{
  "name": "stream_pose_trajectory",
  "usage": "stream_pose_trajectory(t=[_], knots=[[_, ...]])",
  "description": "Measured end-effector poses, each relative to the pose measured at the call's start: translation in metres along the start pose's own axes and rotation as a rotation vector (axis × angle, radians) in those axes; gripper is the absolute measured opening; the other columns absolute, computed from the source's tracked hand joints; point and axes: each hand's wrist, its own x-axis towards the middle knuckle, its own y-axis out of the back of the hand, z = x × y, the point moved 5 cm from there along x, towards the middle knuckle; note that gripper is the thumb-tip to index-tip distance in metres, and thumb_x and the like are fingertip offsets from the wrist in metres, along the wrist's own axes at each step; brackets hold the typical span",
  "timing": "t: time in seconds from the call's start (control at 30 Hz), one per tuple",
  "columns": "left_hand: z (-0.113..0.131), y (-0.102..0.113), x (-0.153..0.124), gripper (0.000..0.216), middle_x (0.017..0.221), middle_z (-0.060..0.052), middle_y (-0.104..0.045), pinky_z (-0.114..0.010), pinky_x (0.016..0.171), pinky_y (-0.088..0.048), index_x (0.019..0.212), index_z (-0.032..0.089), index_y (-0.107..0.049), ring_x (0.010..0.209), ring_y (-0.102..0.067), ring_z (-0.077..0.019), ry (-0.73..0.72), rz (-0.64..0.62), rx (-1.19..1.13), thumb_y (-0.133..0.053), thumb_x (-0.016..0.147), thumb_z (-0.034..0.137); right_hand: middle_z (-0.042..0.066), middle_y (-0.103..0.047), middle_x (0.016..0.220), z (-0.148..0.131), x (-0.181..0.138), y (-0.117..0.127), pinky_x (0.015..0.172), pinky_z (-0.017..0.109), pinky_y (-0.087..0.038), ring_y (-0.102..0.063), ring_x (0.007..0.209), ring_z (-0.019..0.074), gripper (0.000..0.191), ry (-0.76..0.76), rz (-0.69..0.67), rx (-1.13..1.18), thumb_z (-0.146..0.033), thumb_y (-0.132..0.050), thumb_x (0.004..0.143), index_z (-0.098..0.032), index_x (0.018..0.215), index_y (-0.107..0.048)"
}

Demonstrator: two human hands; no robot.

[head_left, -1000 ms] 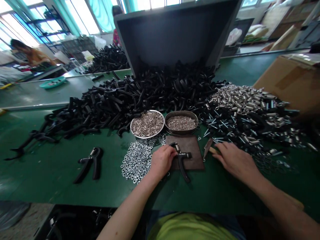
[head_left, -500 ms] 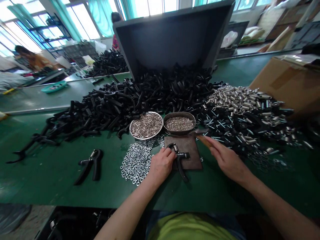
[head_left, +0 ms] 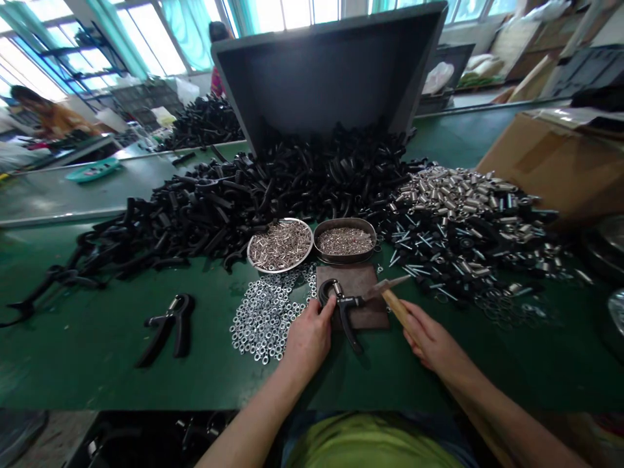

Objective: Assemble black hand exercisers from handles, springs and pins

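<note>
My left hand (head_left: pixel 308 338) holds down a black hand gripper (head_left: pixel 342 311) that lies on a dark brown metal plate (head_left: pixel 358 281) on the green table. My right hand (head_left: pixel 429 339) grips the wooden handle of a small hammer (head_left: pixel 390 292), whose metal head sits right beside the gripper's knob end. A spread of silver washers (head_left: pixel 263 313) lies just left of my left hand. Two round metal dishes, one with small pins (head_left: pixel 279 246) and one with fine nuts (head_left: pixel 345 240), stand just behind the plate.
A big heap of black handles (head_left: pixel 273 188) spills from a tilted grey bin (head_left: pixel 326 71). Springs and bolts (head_left: pixel 463 214) pile up at the right, next to a cardboard box (head_left: pixel 560 162). A finished hand gripper (head_left: pixel 168 325) lies at the left. A person (head_left: pixel 39 114) sits far left.
My right hand took the hammer from the table at the right, lifted it and brought its head down to the gripper on the plate. My left hand stayed on the gripper.
</note>
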Motion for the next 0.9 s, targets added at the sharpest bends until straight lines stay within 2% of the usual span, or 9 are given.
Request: stream_pose_trajectory(t=[0.1,0.17,0.27,0.33,0.43,0.5,0.63,0.73,0.9], knots=[[-0.002,0.003,0.002,0.047,0.099,-0.011,-0.056,-0.029,0.063,-0.047,0.134,0.024,-0.046,0.072,-0.060,-0.0185,-0.001,0.013,-0.079,-0.035,0.089,0.016,-0.004,-0.047,0.059,-0.008,-0.006,-0.005,0.041,0.021,-0.035,-0.044,0.046,0.0107,0.051,0.124,-0.031,-0.135,-0.050,-0.029,0.091,-0.020,0.130,-0.045],[-0.005,0.007,0.005,0.044,0.097,-0.010,-0.057,-0.030,0.066,-0.047,0.129,0.024,-0.053,0.073,-0.059,-0.0186,0.016,0.046,-0.239,-0.039,0.087,0.017,0.001,-0.057,0.068,-0.017,-0.007,0.003,0.051,0.025,-0.043,-0.054,0.057,0.0135,0.046,0.282,0.034,-0.324,-0.043,-0.028,0.093,-0.022,0.129,-0.047],[-0.011,0.008,0.006,0.040,0.090,-0.007,-0.061,-0.028,0.066,-0.048,0.123,0.023,-0.058,0.072,-0.059,-0.0168,0.144,0.034,-0.774,-0.050,0.084,0.021,0.006,-0.064,0.092,-0.020,-0.012,0.027,0.062,0.028,-0.047,-0.061,0.075,0.0174,0.042,0.526,0.279,-0.728,-0.037,-0.031,0.094,-0.026,0.131,-0.048],[-0.008,-0.001,0.005,0.042,0.087,-0.007,-0.063,-0.023,0.054,-0.046,0.123,0.019,-0.056,0.064,-0.058,-0.0141,0.303,-0.062,-1.236,-0.055,0.082,0.025,0.006,-0.064,0.090,-0.010,-0.013,0.040,0.057,0.029,-0.044,-0.060,0.072,0.0187,0.041,0.605,0.428,-1.007,-0.035,-0.034,0.093,-0.027,0.131,-0.049],[0.011,-0.015,-0.001,0.048,0.093,-0.010,-0.066,-0.018,0.044,-0.042,0.126,0.015,-0.052,0.061,-0.059,-0.0120,0.558,-0.176,-1.747,-0.060,0.080,0.025,0.006,-0.062,0.079,0.003,-0.007,0.048,0.054,0.030,-0.041,-0.056,0.071,0.0209,0.036,0.663,0.475,-1.259,-0.031,-0.041,0.091,-0.023,0.121,-0.058],[0.024,-0.021,-0.007,0.052,0.104,-0.013,-0.066,-0.019,0.052,-0.048,0.129,0.015,-0.048,0.070,-0.064,-0.0132,0.697,-0.198,-1.918,-0.061,0.079,0.021,0.009,-0.063,0.086,-0.006,0.002,0.044,0.062,0.032,-0.043,-0.055,0.081,0.0228,0.029,0.728,0.421,-1.239,-0.030,-0.044,0.090,-0.020,0.109,-0.064],[0.045,-0.028,-0.014,0.052,0.129,-0.012,-0.055,-0.029,0.085,-0.051,0.128,0.017,-0.051,0.104,-0.061,-0.0187,0.745,-0.160,-2.000,-0.062,0.077,0.015,0.010,-0.064,0.098,-0.067,0.039,0.024,0.082,0.034,-0.043,-0.052,0.096,0.0223,0.025,0.823,0.301,-1.007,-0.025,-0.045,0.091,-0.016,0.100,-0.066],[0.052,-0.026,-0.020,0.051,0.138,-0.006,-0.049,-0.031,0.105,-0.037,0.125,0.020,-0.055,0.125,-0.046,-0.0198,0.639,-0.137,-1.955,-0.066,0.075,0.020,0.010,-0.066,0.098,-0.115,0.090,-0.001,0.089,0.033,-0.041,-0.052,0.101,0.0226,0.027,0.674,0.137,-1.058,-0.025,-0.043,0.091,-0.017,0.093,-0.069],[0.046,-0.007,-0.026,0.056,0.140,-0.006,-0.046,-0.034,0.110,-0.029,0.128,0.022,-0.053,0.131,-0.038,-0.0212,0.481,-0.188,-1.682,-0.067,0.074,0.030,0.009,-0.066,0.091,-0.147,0.160,-0.038,0.078,0.033,-0.047,-0.059,0.093,0.0234,0.011,0.511,-0.038,-1.119,-0.026,-0.065,0.078,-0.018,0.085,-0.069]])
